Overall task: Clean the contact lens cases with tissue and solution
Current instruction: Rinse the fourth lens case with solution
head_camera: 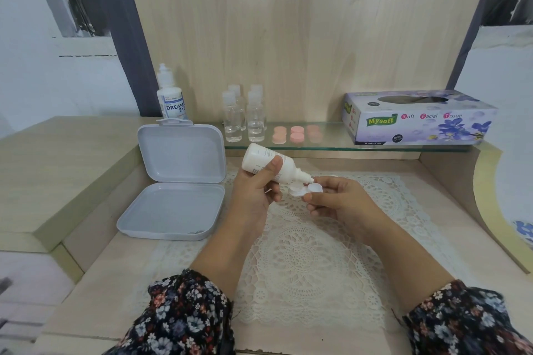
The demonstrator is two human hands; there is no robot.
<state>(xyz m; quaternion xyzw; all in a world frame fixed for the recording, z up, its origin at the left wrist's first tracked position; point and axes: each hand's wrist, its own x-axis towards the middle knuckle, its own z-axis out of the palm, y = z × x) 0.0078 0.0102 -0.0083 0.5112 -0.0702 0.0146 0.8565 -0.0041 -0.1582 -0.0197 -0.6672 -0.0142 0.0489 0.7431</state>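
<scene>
While both floral sleeves [184,317] reach in over the lace mat [305,253], the left hand [253,190] curls around a white solution bottle [269,163], tipped so its nozzle touches the contact lens case [305,189]. The right hand [336,199] pinches that case at its right end, above the mat. Farther back sit an open box [178,179], small bottles [245,118] and a tissue box [418,118].

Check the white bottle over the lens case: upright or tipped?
Tipped: the left hand holds the white bottle slanted, nozzle down at the lens case.
</scene>
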